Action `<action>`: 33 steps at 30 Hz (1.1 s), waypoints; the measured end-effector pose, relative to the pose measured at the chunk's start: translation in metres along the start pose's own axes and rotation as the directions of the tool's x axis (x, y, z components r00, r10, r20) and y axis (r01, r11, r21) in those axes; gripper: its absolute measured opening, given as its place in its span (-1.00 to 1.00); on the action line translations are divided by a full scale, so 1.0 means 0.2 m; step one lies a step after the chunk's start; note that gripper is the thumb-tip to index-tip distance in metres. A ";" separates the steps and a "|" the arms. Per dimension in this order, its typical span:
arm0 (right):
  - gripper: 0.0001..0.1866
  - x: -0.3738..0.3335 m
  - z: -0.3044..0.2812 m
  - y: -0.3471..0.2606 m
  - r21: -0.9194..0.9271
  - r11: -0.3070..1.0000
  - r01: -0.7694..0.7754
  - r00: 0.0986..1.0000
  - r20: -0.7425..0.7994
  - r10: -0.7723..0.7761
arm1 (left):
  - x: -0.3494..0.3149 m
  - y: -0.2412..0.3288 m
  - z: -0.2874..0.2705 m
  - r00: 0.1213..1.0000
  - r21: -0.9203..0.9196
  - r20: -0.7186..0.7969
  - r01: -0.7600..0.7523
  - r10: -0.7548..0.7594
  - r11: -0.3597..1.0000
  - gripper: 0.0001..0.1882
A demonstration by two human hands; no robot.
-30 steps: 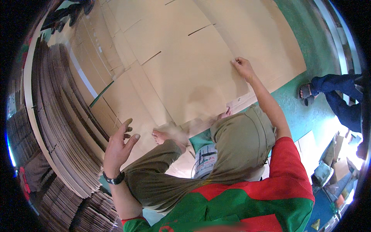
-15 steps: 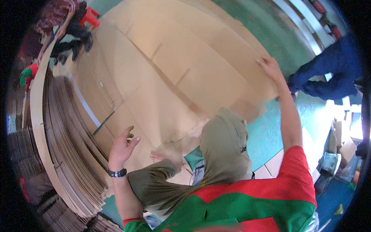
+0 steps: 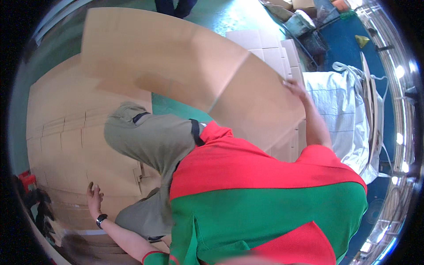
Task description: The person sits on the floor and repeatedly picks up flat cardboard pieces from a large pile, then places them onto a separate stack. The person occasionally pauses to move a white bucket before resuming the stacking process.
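Note:
A large brown cardboard sheet, creased across its right part, stretches from the far left to my right side. My right hand is closed on its right edge. The sheet is partly lifted and bows over the floor. Low on the left, my left hand holds nothing; its fingers are apart and loosely bent above more flat cardboard. That cardboard lies in overlapping layers with short slits, beneath and beside my bent legs.
Another cardboard stack is partly hidden behind the lifted sheet. Right of it stands a white woven sack with thin boards leaning beside it. A person's dark-clothed legs appear at the far edge. A red object sits far left.
My view has swung to the right. My right hand has carried the cardboard sheet off the layered cardboard toward the stack on the right. The left hand remains empty.

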State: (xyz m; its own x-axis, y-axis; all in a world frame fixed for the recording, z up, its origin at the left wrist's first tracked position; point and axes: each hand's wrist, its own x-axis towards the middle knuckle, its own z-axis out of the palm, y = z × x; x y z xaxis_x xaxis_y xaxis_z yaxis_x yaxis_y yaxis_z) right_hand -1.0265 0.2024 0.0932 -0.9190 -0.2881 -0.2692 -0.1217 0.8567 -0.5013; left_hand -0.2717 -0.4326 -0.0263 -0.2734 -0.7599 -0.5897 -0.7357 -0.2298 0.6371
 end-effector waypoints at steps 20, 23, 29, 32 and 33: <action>-0.66 -0.81 0.18 1.51 -0.114 0.871 -0.478 0.849 0.192 0.492 | -0.29 -0.24 0.04 0.963 -0.030 -0.063 0.261 -0.262 0.965 -0.37; -0.58 -0.64 0.21 1.39 -0.409 0.800 -0.439 0.821 0.180 0.542 | -0.42 -0.06 0.03 0.956 0.031 -0.203 0.222 -0.211 0.975 -0.40; -0.33 -0.15 0.33 0.87 -0.874 0.483 -0.056 0.905 0.160 0.394 | -1.18 -0.27 -0.03 0.390 -0.079 -0.921 -0.151 -0.015 0.985 -0.50; -0.18 0.23 0.63 0.20 -0.787 0.603 0.131 0.991 0.119 -0.060 | -1.73 -0.68 -0.02 0.051 -0.048 -0.997 0.077 -0.052 0.996 -0.55; -0.23 0.34 0.80 -0.11 -0.684 0.691 0.234 0.959 0.046 -0.279 | -1.89 -0.82 -0.01 -0.054 -0.111 -0.993 0.178 -0.103 0.978 -0.53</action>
State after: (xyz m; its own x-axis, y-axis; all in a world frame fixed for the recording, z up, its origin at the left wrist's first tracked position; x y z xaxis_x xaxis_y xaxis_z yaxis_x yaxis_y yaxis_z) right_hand -1.0269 0.0954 -0.0467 -0.8302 -0.5351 -0.1563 -0.5556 0.8171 0.1535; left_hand -0.0462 -0.1091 0.0935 0.7063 -0.5390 0.4591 -0.6989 -0.4274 0.5735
